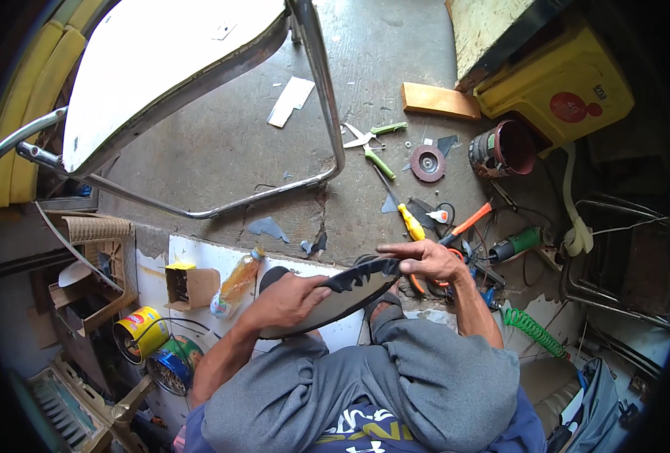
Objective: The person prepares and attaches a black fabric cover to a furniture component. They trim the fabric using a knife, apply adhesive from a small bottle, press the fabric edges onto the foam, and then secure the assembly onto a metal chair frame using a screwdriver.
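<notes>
Above my lap I hold a curved grey-beige panel (333, 309) with a black cover (354, 278) folded over its far edge. The cover's margin is jagged and uneven. My left hand (291, 302) grips the panel's left part, its thumb lying on the upper face near the cover's edge. At the right end, my right hand (431, 260) has its fingers stretched along the covered rim, with the thumb against the cover. The rim sits between them. The panel's underside is hidden.
A metal-framed chair (327, 98) stands ahead on the left. Green-handled scissors (369, 141), a flap disc (428, 163), a yellow screwdriver (410, 223) and a green-bodied power tool (514, 245) lie ahead right. A paint-stained can (493, 151) stands beyond. At left are a plastic bottle (238, 281) and a yellow tin (140, 332).
</notes>
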The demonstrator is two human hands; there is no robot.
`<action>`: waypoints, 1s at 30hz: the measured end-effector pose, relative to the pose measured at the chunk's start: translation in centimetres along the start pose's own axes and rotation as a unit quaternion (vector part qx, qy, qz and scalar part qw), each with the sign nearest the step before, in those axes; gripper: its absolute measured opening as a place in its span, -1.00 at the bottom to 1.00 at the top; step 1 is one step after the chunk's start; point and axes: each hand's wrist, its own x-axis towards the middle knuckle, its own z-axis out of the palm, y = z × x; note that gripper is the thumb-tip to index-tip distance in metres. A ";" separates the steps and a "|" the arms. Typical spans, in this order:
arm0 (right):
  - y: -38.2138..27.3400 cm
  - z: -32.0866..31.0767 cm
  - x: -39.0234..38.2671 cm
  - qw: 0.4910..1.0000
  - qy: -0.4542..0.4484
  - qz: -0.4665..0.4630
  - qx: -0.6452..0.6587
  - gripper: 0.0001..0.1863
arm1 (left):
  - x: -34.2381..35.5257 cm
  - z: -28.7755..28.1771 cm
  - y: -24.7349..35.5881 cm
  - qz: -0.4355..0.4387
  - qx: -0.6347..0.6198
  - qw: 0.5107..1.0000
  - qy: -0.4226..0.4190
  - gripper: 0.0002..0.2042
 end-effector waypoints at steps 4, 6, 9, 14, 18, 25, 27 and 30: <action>-1.2 1.0 1.3 0.987 -0.066 -0.082 -0.120 -0.32 | 0.4 4.2 0.7 0.017 0.073 0.991 0.115 -0.76; -2.9 2.7 2.2 0.980 -0.057 -0.064 -0.182 -0.49 | 1.0 5.1 0.5 0.024 0.108 0.985 0.134 -0.77; -2.6 2.6 2.6 0.967 -0.036 -0.105 -0.230 -0.65 | 1.2 5.4 1.5 -0.024 0.146 0.980 0.130 -0.73; -1.8 1.3 1.4 0.948 -0.013 -0.217 -0.233 -0.70 | -0.1 2.8 2.2 0.025 0.013 0.999 0.023 -0.49; 0.4 0.3 -0.3 0.948 -0.023 -0.238 -0.210 -0.38 | -0.6 4.2 1.2 0.016 -0.002 0.998 -0.062 -0.43; 2.4 2.9 -3.7 0.906 0.420 -0.056 0.022 -0.40 | -0.4 4.6 2.4 0.083 0.030 0.992 0.090 -0.39; 3.1 3.8 -3.5 0.916 0.302 -0.133 0.227 -0.48 | 0.3 5.1 2.3 0.141 0.107 0.964 0.200 -0.38; -0.1 7.1 -2.5 0.944 0.155 -0.126 0.263 -0.29 | 1.5 5.5 4.8 0.064 0.222 0.952 0.203 -0.31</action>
